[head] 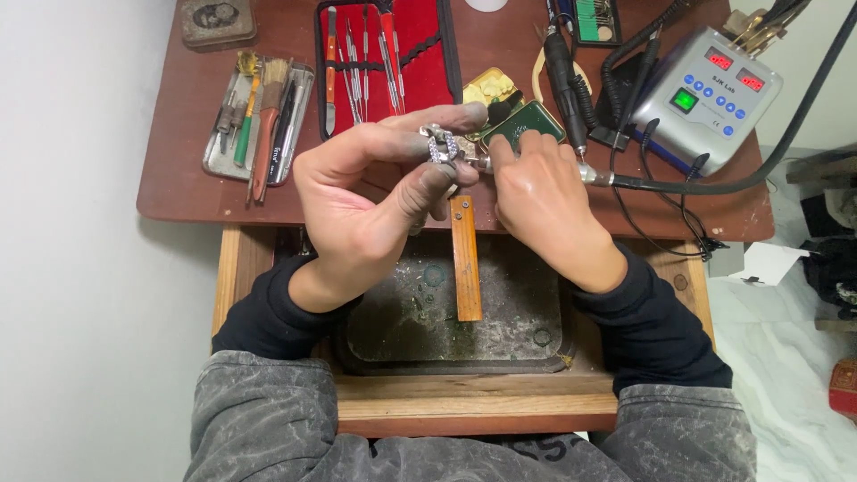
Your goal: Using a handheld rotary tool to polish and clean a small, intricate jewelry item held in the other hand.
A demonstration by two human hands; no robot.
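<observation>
Head view: my left hand point(375, 192) pinches a silver openwork jewellery piece point(442, 147), right hand point(540, 192) apparently gripping the corded metal handpiece point(598, 176); a slip could scratch it.

Both forearms, in dark sleeves, reach forward over the wooden bench pin point(465, 259). The left hand point(375, 192) is raised left of it, thumb and forefinger pinched together. The right hand point(540, 192) sits right of it, knuckles up, fingers curled closed.

White wall point(80, 268), brown wooden workbench point(178, 192), open drawer point(464, 406)
</observation>
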